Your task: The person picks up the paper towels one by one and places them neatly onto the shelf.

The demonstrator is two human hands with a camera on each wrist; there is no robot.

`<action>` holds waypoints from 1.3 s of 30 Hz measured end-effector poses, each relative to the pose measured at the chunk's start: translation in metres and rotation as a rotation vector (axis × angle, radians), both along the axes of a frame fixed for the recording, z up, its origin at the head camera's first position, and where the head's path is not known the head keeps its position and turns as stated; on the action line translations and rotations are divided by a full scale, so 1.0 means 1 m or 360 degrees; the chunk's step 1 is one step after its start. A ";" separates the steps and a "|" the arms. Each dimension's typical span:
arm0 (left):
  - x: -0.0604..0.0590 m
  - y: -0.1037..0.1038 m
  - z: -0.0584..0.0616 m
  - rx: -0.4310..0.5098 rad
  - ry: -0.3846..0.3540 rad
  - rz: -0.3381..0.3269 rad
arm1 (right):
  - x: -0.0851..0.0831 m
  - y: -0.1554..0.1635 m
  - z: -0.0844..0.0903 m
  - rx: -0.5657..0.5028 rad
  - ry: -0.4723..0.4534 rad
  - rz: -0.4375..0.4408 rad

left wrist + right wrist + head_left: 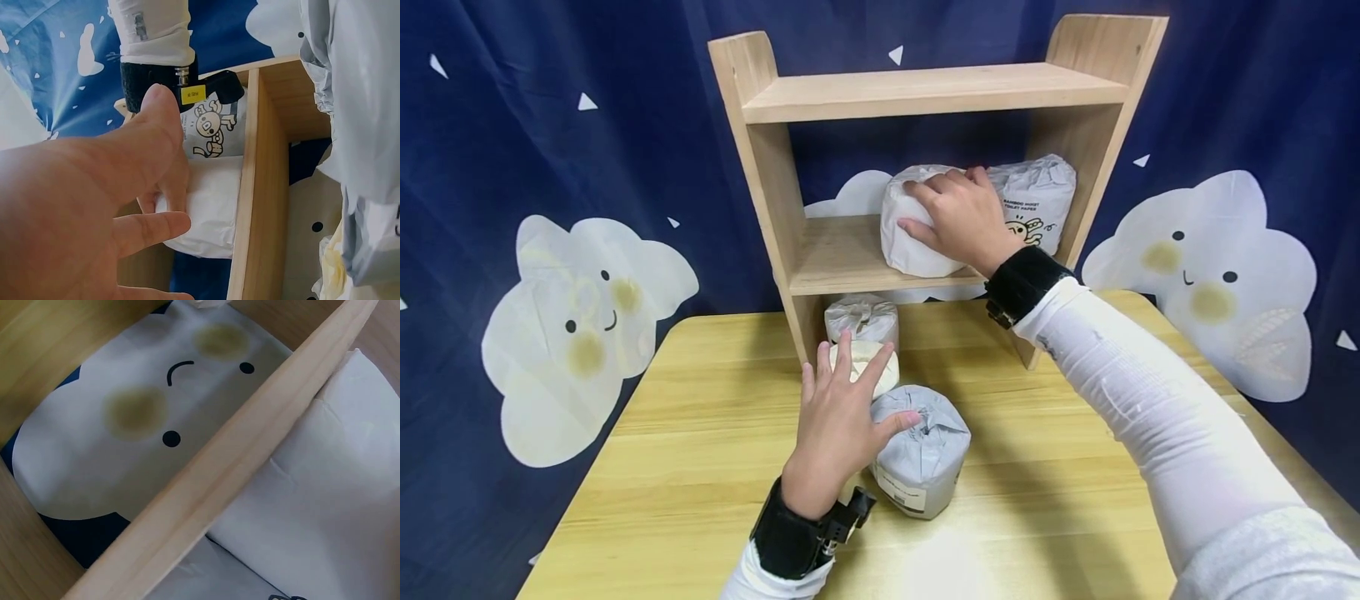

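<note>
On the middle shelf of a wooden rack stands a white wrapped toilet paper roll [906, 246]. My right hand [961, 212] grips it from above, its fingers bent over the top and front. Right of it is a grey-white packet printed "bamboo moist toilet paper" [1037, 196]. Lower down, my left hand [838, 412] hovers with spread fingers over a cream-coloured roll [889, 377], its thumb over a grey wrapped roll [925, 458]. Whether it touches either is unclear. A further pale wrapped roll [861, 310] sits behind. The right wrist view shows the white roll [331, 487] but no hand.
The wooden rack [895, 98] stands at the back of a wooden table [700, 450], its sides rising above the top shelf. A dark blue curtain [625, 67] with smiling clouds hangs behind. My right forearm crosses above the table's right side.
</note>
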State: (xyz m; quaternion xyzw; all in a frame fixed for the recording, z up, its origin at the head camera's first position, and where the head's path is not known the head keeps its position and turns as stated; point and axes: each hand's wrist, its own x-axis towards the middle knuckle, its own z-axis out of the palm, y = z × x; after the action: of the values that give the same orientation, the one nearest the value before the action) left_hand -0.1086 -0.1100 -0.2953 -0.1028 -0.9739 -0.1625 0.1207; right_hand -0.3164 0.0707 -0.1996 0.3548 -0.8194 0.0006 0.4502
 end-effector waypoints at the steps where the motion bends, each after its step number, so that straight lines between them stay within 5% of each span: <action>1: 0.000 0.000 0.000 0.0001 0.0003 -0.0002 | 0.000 0.000 0.000 -0.0005 -0.0012 -0.0006; 39: -0.002 0.002 -0.004 -0.0012 -0.0014 -0.0015 | 0.003 -0.001 -0.010 -0.0204 -0.0052 0.0068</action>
State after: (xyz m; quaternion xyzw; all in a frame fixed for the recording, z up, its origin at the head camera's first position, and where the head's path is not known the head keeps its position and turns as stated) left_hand -0.1109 -0.1079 -0.2996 -0.1071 -0.9746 -0.1597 0.1152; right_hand -0.3139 0.0693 -0.2100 0.3426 -0.8171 0.0686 0.4585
